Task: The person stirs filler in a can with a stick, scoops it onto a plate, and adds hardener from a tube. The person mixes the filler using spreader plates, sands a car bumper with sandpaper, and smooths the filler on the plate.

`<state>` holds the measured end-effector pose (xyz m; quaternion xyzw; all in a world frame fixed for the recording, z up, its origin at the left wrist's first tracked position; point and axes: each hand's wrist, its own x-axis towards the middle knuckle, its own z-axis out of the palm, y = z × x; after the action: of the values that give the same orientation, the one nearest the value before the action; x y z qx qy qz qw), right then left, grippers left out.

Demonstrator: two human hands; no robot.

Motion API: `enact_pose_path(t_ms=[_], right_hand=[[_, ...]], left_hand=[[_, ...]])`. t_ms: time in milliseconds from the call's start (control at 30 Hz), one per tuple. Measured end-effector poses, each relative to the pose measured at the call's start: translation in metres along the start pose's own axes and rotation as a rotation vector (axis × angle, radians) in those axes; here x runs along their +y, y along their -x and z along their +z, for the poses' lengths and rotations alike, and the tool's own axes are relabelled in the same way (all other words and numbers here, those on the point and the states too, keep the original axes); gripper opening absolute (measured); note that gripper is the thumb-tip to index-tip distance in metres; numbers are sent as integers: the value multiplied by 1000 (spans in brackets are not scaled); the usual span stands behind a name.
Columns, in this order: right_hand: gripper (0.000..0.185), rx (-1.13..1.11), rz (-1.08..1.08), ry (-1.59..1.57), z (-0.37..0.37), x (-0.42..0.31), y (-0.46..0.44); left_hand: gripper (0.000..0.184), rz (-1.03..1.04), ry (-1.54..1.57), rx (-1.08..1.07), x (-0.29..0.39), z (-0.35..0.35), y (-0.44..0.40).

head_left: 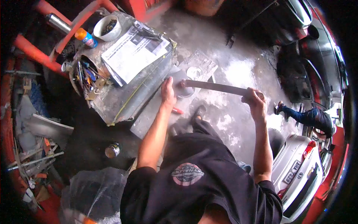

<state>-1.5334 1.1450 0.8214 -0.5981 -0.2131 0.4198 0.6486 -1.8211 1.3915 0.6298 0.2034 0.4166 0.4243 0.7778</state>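
Observation:
A long, flat, dark strip [220, 87] stretches nearly level in front of my body. Its right end is in my right hand [256, 100], with the fingers wrapped round it. My left hand [169, 92] is beside a grey sheet [177, 80] near the strip's left end; the fingers look closed on the sheet's edge. Below the sheet, a round container [185, 92] is partly hidden. Close to my left wrist lies a red-handled object [177, 110].
At the left, a worn bench [141, 80] bears papers [130, 56], a white bowl [107, 28], a spray can [86, 38] and tools [88, 76]. A can [112, 150] stands below. A white car [298, 168] and another person [307, 117] are at the right.

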Motion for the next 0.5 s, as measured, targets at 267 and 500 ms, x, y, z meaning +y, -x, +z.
enact_pose_path(t_ms=[267, 500], right_hand=[[32, -181, -177, 220, 15, 2, 14], [30, -334, -472, 894, 58, -37, 36]], left_hand=[[38, -257, 227, -57, 21, -1, -12], [38, -296, 389, 21, 34, 10, -19]])
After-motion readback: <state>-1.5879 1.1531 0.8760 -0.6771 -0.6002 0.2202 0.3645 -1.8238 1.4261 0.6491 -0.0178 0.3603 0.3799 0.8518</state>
